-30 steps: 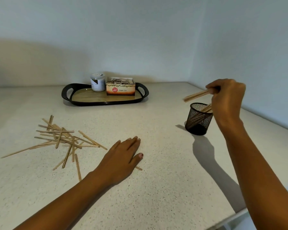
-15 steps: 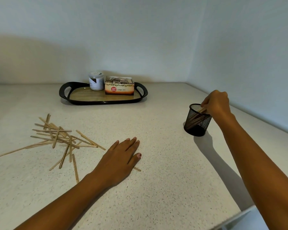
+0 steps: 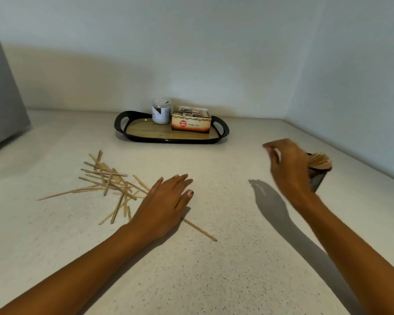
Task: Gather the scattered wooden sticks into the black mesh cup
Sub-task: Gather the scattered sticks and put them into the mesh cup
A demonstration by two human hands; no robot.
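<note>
Head view: at the back of the bench (image 3: pixel 214 280), close to the wall, sits a black tray (image 3: pixel 123 123) with two loop handles and a wood-look floor. On it stand a small white jar (image 3: pixel 160 111) and, touching it on the right, an open box of ginger tea (image 3: pixel 190 123) with sachets showing at the top. At the far left edge a grey slab-like object (image 3: pixel 2 94) rises from the bench; what it is cannot be told.

The right hand (image 3: pixel 287 167) hangs above the bench just left of the black mesh cup (image 3: pixel 319 178), fingers loosely bent and holding nothing, slightly blurred. It hides the left side of the cup. A bundle of wooden sticks (image 3: pixel 319 161) leans out of the cup's mouth to the right.

The left hand (image 3: pixel 166 201) lies palm down on the bench, fingers straight and together. It covers the right edge of the scattered sticks (image 3: pixel 109 180) and the upper end of a lone stick (image 3: pixel 200 230) that runs out from under it toward the near right.

Counted: one tray, one jar, one tea box, one cup, two hands. The loose pile holds roughly twenty sticks, crossed over one another so an exact count cannot be made; one more lies apart. Those in the cup are too bunched to count.

The bench is pale, speckled stone, matt, and runs into a corner of two plain whitish walls at the right rear. The right arm casts a dark shadow across the bench.
</note>
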